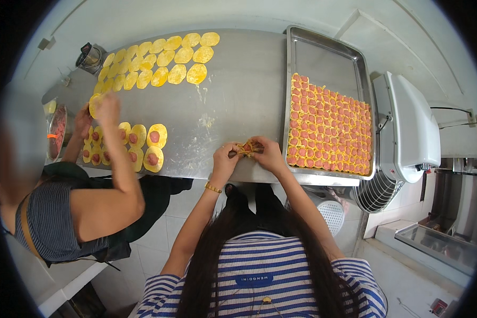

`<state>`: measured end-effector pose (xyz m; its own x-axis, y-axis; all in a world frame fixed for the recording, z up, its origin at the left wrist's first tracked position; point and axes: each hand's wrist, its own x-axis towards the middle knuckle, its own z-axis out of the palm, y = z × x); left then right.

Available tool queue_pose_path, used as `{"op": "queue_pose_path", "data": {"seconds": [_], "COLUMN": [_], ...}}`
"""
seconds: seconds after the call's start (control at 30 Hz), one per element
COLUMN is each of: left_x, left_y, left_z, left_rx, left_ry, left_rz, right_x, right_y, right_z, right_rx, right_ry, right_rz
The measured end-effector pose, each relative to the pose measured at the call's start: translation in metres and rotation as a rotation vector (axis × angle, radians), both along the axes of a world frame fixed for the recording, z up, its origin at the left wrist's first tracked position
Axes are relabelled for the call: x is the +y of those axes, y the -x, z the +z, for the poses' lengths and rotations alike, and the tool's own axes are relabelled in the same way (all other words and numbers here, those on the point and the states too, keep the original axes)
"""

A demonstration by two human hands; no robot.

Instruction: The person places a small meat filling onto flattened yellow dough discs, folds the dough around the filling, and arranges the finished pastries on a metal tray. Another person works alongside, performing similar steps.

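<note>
Over the near edge of the steel table (244, 69), my left hand (225, 160) and my right hand (270, 156) pinch one small open-topped dumpling (246, 149) between them. Its yellow wrapper looks gathered around pink filling, though my fingers hide part of it. Just right of my right hand lies a large metal tray (327, 177), its near part packed with rows of finished dumplings (328, 132). To the left of my left hand, flat yellow wrappers topped with pink filling (153, 158) are laid out in two rows.
Plain yellow wrappers (196, 73) line the far left of the table. At the left a co-worker's hand (108, 108) is over the wrappers, beside a bowl of pink filling (58, 130). A white machine (408, 127) stands right of the tray; a perforated stool (331, 216) is below.
</note>
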<state>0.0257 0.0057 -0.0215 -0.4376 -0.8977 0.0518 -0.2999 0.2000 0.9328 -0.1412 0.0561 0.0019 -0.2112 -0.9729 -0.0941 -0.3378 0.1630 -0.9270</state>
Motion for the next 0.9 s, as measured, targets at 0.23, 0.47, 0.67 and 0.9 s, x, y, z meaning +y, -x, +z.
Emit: {"op": "queue_pose_path", "data": {"seconds": [0.23,0.47,0.67,0.9], "left_x": [-0.002,-0.007,-0.018,-0.025], "left_y": [0.006,0.007,0.010,0.008], "left_z": [0.015,0.024,0.021,0.024], "left_rx": [0.061,-0.065,-0.204,-0.207], "left_ry": [-0.161,-0.008,-0.010,0.011], "left_rz": [0.007,-0.078,-0.182,-0.211], "right_x": [-0.015,-0.011,-0.009,-0.009], "right_y": [0.009,0.013,0.001,0.006], "right_z": [0.004,0.010,0.012,0.010], "right_rx": [0.113,0.454,0.345,0.357], "right_ry": [0.034,0.050,0.003,0.105], "right_rz": [0.127,0.108,0.147,0.054]}}
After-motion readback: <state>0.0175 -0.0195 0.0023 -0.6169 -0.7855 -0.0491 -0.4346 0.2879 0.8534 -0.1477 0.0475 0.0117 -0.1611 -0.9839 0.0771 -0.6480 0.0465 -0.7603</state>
